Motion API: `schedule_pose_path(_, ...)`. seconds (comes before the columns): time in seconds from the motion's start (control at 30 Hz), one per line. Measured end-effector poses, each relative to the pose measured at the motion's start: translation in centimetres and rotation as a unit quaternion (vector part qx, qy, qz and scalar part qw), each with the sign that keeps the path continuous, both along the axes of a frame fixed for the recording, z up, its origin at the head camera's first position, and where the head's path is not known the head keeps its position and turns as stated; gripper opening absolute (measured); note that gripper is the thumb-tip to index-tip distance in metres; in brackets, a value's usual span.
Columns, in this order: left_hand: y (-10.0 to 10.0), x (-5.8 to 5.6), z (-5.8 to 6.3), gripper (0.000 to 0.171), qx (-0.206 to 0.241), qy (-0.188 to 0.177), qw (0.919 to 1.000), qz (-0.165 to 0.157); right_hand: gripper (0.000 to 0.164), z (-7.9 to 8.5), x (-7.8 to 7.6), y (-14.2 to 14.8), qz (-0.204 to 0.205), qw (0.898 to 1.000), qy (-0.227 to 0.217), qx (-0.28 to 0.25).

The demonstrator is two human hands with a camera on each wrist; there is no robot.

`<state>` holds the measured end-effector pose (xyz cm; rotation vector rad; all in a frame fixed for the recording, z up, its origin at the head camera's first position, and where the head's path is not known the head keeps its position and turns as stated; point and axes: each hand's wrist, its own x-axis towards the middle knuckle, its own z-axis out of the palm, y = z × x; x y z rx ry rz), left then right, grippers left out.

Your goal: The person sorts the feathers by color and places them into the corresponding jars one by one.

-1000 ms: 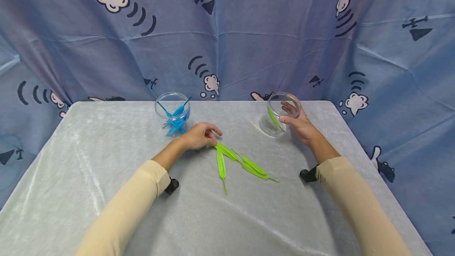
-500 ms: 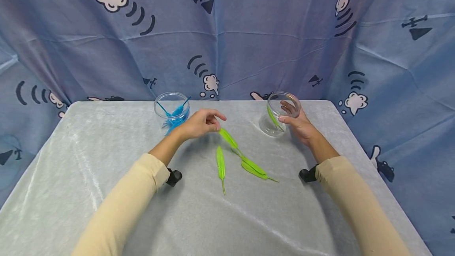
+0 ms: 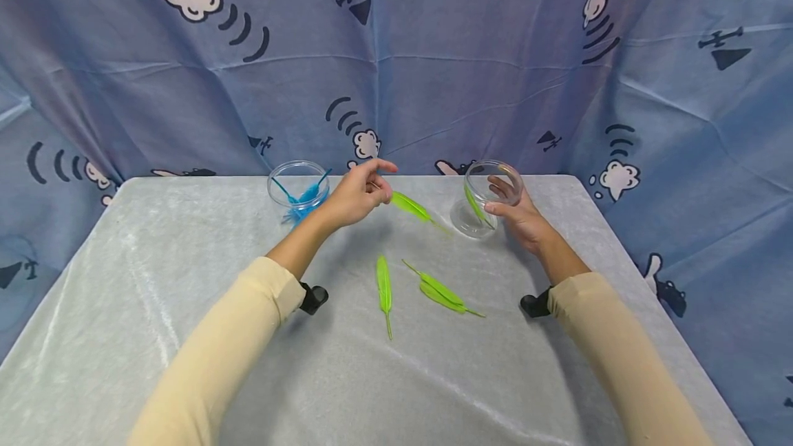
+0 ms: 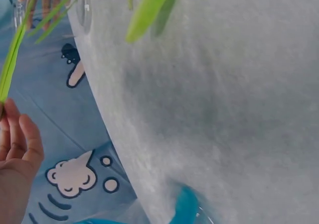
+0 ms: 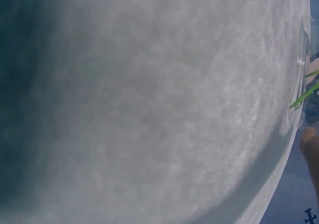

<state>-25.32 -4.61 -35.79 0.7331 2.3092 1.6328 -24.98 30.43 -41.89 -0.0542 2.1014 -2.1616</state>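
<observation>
My left hand (image 3: pixel 359 193) pinches a green feather (image 3: pixel 411 206) at its vane tip, raised over the back middle of the table; the quill points right toward a clear jar. That same feather (image 4: pixel 12 59) stands up from the fingertips in the left wrist view. My right hand (image 3: pixel 525 217) grips the clear jar (image 3: pixel 473 222), fingers and thumb around its side near the rim. Inside it leans a green feather (image 3: pixel 476 205). On the table lie one green feather (image 3: pixel 384 284) by itself and, to its right, overlapping green feathers (image 3: pixel 441 291).
Another clear jar (image 3: pixel 299 171) stands at the back left, holding several blue feathers (image 3: pixel 308 197), partly hidden behind my left hand. The pale grey cloth-covered table (image 3: pixel 186 281) ends at a blue printed curtain (image 3: pixel 421 88) behind it.
My left hand has lifted a green feather off the table and carried it up and back, its quill swinging toward the right-hand jar. The right hand and its jar stay in place.
</observation>
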Motion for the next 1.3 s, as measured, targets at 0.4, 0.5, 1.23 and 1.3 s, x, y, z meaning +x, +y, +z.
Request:
schedule_pose_path(0.4, 1.9, -0.1, 1.3, 0.034, 0.065, 0.042, 0.995, 0.063, 0.089, 0.0, -0.1, 0.1, 0.003, 1.0, 0.005, 0.0)
schedule_pose_path(0.5, 2.5, -0.1, 1.6, 0.032, 0.084, 0.05, 0.9921, 0.079, 0.089, 0.0, -0.1, 0.1, 0.002, 1.0, 0.004, 0.003)
schedule_pose_path(1.23, 8.6, -0.4, 3.9, 0.025, 0.114, 0.091, 0.9728, 0.181, 0.087, 0.0, 0.0, -0.1, -0.007, 1.0, -0.002, 0.005)
schedule_pose_path(1.3, 9.2, -0.4, 3.8, 0.024, 0.107, 0.089, 0.9715, 0.191, 0.087, 0.0, 0.0, 0.0, -0.005, 1.0, -0.002, 0.006)
